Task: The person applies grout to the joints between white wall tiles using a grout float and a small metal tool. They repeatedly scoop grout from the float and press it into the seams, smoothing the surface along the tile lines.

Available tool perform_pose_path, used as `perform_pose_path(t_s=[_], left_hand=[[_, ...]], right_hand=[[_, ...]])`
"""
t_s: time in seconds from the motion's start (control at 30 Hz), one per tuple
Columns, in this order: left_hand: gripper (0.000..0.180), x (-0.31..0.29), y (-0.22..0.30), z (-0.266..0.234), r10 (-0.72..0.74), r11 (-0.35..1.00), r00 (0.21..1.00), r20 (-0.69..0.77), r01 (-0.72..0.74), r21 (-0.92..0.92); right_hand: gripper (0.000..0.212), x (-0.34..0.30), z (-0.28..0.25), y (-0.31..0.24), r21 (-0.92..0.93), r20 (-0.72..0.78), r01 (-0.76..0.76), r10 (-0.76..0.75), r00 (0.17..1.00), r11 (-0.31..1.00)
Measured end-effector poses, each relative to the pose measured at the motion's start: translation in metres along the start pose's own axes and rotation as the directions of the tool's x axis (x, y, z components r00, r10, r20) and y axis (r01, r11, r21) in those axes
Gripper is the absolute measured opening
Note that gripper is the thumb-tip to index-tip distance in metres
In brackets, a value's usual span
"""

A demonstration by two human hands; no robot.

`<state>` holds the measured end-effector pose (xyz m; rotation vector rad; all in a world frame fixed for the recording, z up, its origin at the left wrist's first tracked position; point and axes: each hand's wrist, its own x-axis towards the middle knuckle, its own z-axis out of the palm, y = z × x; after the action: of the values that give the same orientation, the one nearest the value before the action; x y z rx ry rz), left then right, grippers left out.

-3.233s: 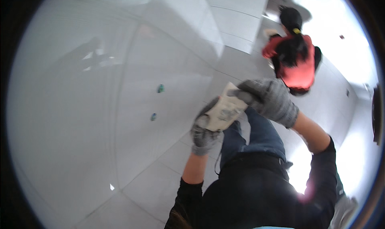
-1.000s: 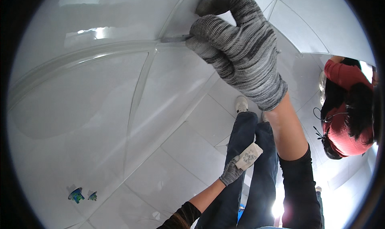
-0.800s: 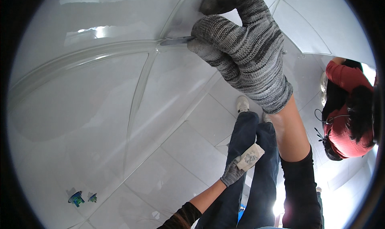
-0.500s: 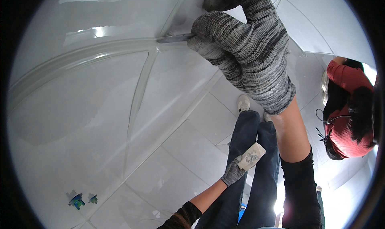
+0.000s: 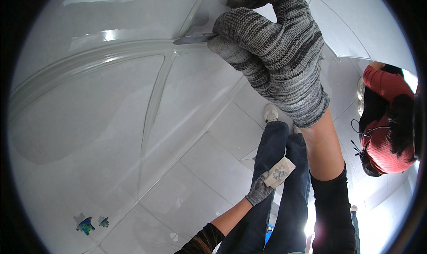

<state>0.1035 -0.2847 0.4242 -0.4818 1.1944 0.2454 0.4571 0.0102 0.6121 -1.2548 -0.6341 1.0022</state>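
Right hand (image 5: 284, 62), gloved, upper centre, pinching a thin flat blade (image 5: 195, 39); its tip sits at meeting wall joints (image 5: 133, 46), upper left of centre. Left hand (image 5: 259, 191), gloved, lower centre, closed around a smeared pale block (image 5: 279, 172). Red-clad person (image 5: 389, 129), right edge.

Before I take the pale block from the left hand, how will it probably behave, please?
The pale block is probably fairly stiff: held near one end by the left hand, it shows no sag. Its straight-edged, flat shape suggests little rolling. Its grey-smeared face might feel slippery.
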Motion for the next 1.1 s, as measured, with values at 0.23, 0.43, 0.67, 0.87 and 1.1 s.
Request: perform_pose_path(t_s=[0.23,0.43,0.67,0.87,1.1], left_hand=[[0.039,-0.001,0.007,-0.001,-0.007,1.0,1.0,-0.009,0.007,0.001],[0.041,-0.003,0.012,0.009,0.016,1.0,1.0,0.015,-0.016,0.012],[0.042,-0.004,0.021,0.012,-0.033,0.999,0.999,0.006,0.033,-0.028],[0.042,0.002,0.024,0.011,-0.038,0.999,0.999,-0.002,0.038,-0.023],[0.041,-0.001,0.033,0.023,-0.031,0.999,1.0,-0.003,0.031,-0.017]], right_hand=[[0.039,-0.001,0.024,0.011,-0.473,-0.117,0.372,-0.475,0.872,0.799],[0.035,0.003,0.029,0.009,-0.428,-0.2,0.255,-0.366,0.909,0.867],[0.033,0.014,0.026,0.032,-0.452,-0.122,0.391,-0.49,0.863,0.802],[0.032,0.025,0.014,0.041,-0.491,-0.016,0.502,-0.584,0.812,0.712],[0.03,0.036,0.012,0.044,-0.501,0.029,0.552,-0.625,0.78,0.666]])
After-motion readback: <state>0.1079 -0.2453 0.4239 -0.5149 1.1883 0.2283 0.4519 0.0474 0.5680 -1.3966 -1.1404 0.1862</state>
